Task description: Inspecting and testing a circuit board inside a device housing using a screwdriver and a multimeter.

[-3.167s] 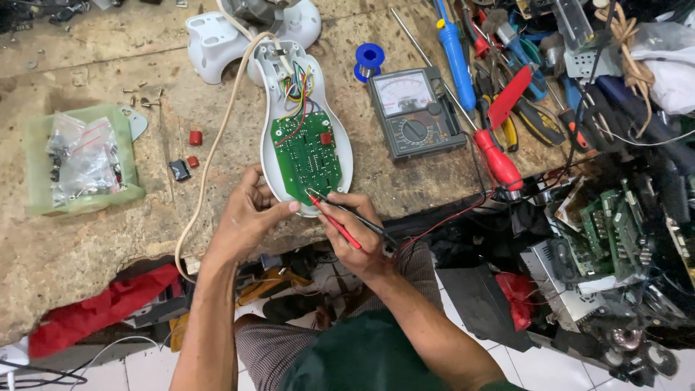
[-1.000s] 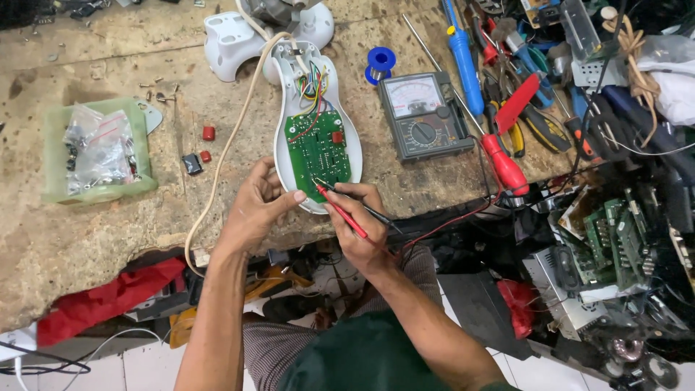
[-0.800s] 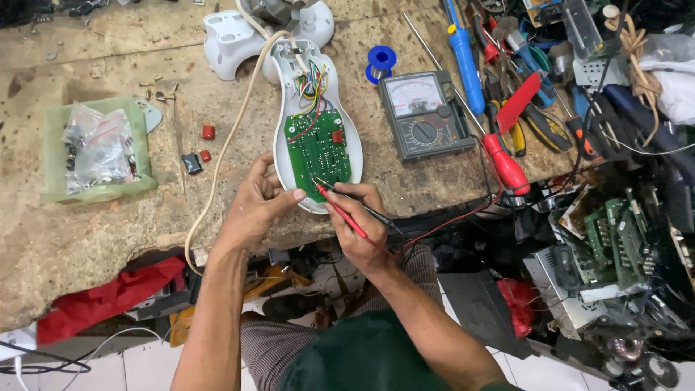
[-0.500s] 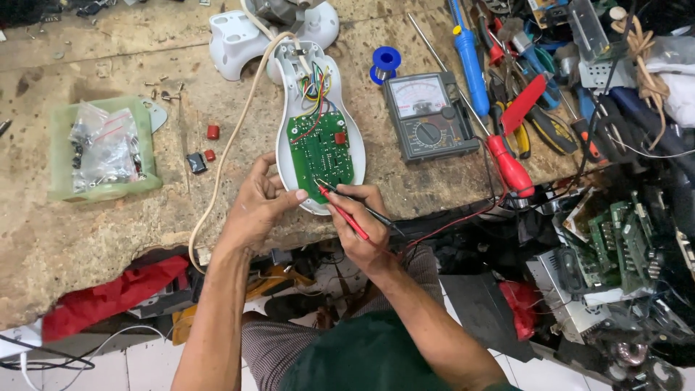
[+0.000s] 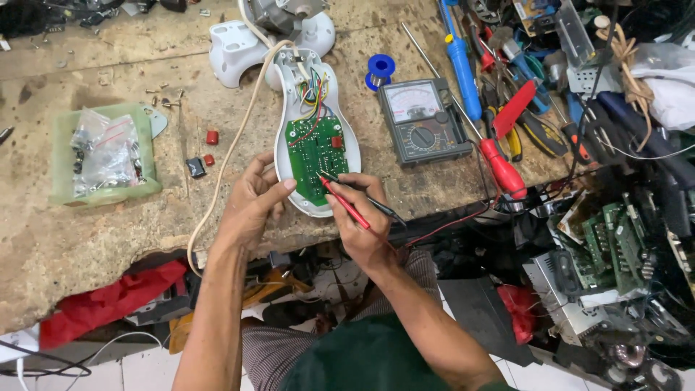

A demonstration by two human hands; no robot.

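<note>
Head view: right hand (image 5: 362,224) fingers clamped on red probe (image 5: 344,203) and black probe (image 5: 362,197), tips on green circuit board (image 5: 315,148); left hand (image 5: 250,206), fingers together, grips white housing (image 5: 313,206) at workbench (image 5: 108,232) edge.

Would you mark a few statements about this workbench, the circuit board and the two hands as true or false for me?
1. The right hand holds a red probe and a black probe against the green circuit board. True.
2. The left hand lies flat on the analog meter. False: it grips the edge of the white housing, well left of the meter.
3. The green tray of small bagged parts sits left of the board. True.
4. The board lies loose on the bench. False: it sits inside the white housing.
5. The blue solder spool stands near the meter's far left corner. True.
</note>
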